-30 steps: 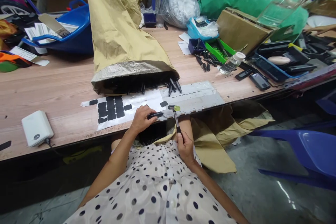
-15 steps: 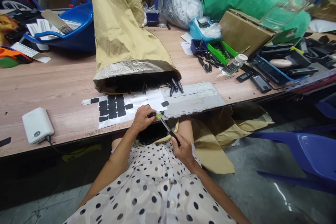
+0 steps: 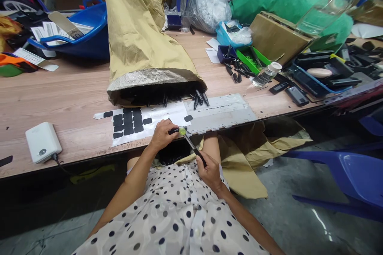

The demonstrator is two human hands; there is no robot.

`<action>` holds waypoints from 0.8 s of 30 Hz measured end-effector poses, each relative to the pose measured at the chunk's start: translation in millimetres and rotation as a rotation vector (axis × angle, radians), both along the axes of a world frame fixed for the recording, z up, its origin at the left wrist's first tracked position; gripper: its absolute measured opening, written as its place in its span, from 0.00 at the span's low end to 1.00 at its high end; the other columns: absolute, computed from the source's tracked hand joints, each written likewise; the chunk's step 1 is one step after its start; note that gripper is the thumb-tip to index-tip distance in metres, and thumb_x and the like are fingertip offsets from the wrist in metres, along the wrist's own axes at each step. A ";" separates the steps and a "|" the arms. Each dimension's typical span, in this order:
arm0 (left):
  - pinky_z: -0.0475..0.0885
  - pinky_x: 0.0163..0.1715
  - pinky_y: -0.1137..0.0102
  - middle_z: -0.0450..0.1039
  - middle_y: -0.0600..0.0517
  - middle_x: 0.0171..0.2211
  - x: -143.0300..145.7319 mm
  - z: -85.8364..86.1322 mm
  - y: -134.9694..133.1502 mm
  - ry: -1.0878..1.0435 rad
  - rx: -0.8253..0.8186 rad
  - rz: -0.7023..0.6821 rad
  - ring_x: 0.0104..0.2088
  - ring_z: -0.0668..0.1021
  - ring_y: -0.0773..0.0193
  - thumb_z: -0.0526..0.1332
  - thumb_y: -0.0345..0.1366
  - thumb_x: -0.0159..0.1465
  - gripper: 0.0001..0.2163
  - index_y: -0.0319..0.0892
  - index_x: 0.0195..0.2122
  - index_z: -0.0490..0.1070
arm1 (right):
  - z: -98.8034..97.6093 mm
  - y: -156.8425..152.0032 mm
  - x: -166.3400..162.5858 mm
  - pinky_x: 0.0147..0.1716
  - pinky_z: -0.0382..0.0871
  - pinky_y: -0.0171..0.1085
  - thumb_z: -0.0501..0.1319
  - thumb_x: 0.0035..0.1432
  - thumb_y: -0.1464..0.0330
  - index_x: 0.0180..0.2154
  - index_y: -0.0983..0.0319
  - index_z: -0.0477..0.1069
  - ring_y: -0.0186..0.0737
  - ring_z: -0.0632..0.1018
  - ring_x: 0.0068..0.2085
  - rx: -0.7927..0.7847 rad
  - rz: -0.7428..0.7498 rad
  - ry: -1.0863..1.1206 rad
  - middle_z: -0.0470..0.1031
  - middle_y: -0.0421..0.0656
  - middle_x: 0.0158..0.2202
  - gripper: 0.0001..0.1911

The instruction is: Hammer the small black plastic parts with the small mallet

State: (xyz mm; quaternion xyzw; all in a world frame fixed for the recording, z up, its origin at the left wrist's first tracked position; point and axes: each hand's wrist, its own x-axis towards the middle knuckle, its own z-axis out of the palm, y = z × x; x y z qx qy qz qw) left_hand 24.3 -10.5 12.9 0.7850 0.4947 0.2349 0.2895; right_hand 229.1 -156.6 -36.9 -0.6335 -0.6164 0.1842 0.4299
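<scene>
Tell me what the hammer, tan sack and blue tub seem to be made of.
Hammer: shiny, silvery shaft, probably metal; black grip, plastic or rubber, unclear which; yellow-green striking face, likely plastic, from its slightly translucent look.
Tan sack: matt and paper-like outside, judging by its creases; the silvery rim may be woven plastic.
Blue tub: likely moulded plastic, with a smooth, glossy wall.
</scene>
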 end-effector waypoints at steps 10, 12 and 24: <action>0.67 0.41 0.63 0.74 0.51 0.32 -1.2 -2.5 0.3 -0.003 0.014 0.002 0.37 0.72 0.58 0.65 0.37 0.61 0.07 0.47 0.39 0.81 | -3.0 -2.0 0.5 0.42 0.79 0.43 0.58 0.64 0.58 0.44 0.59 0.80 0.49 0.83 0.40 -0.035 -0.056 0.084 0.84 0.49 0.39 0.16; 0.67 0.41 0.63 0.74 0.51 0.32 -0.7 -2.4 0.1 0.001 0.023 0.008 0.37 0.72 0.58 0.65 0.36 0.60 0.06 0.47 0.38 0.81 | -0.7 -1.6 0.6 0.42 0.77 0.42 0.58 0.64 0.58 0.44 0.60 0.80 0.47 0.82 0.39 -0.064 -0.076 0.131 0.83 0.48 0.38 0.16; 0.68 0.40 0.64 0.73 0.51 0.31 0.9 -3.9 -2.3 0.029 0.121 0.016 0.36 0.73 0.58 0.65 0.36 0.59 0.05 0.44 0.36 0.77 | 7.5 13.0 -2.5 0.14 0.55 0.33 0.51 0.61 0.40 0.22 0.57 0.60 0.32 0.60 0.15 -0.344 -0.292 0.576 0.59 0.33 0.13 0.30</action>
